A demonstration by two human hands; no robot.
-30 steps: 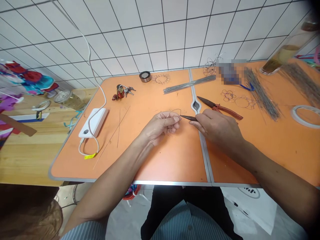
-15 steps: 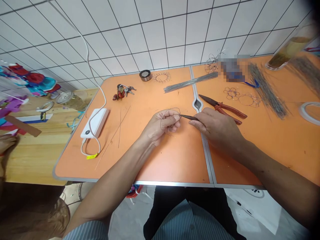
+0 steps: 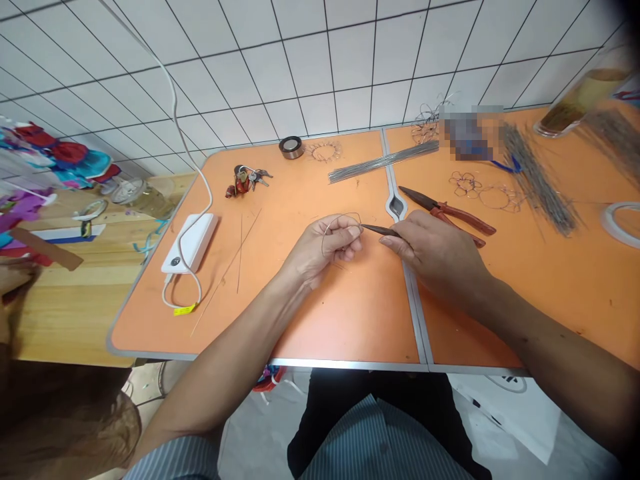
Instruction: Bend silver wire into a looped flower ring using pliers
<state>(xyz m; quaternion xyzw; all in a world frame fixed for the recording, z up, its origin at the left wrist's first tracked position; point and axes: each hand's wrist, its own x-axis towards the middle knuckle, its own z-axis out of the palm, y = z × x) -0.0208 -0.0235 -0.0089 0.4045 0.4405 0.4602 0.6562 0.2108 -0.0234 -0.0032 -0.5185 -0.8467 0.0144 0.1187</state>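
Note:
My left hand (image 3: pixel 336 241) is closed in a pinch on a thin wire (image 3: pixel 324 241), which curves in a loop above and around the fingers. My right hand (image 3: pixel 436 245) is wrapped around needle-nose pliers (image 3: pixel 380 230); their handles are hidden in the palm. The dark, slender jaws point left and meet the wire at my left fingertips. Whether the jaws grip the wire is too small to tell. Just beyond my right hand lie larger pliers with red handles (image 3: pixel 467 219).
On the orange table (image 3: pixel 345 327) are a power bank (image 3: pixel 189 243), keys (image 3: pixel 257 177), a tape roll (image 3: pixel 291 147), loose wires (image 3: pixel 240 253), wire bundles (image 3: pixel 383 162), bent wire flowers (image 3: pixel 465 185), and a white ring-shaped roll (image 3: pixel 613 233). A drink glass (image 3: pixel 575 110) stands back right. Another person's hair (image 3: pixel 70 413) shows lower left.
The view has shifted very slightly. Both hands keep nearly the same pose, with the pliers' tips still at my left fingertips.

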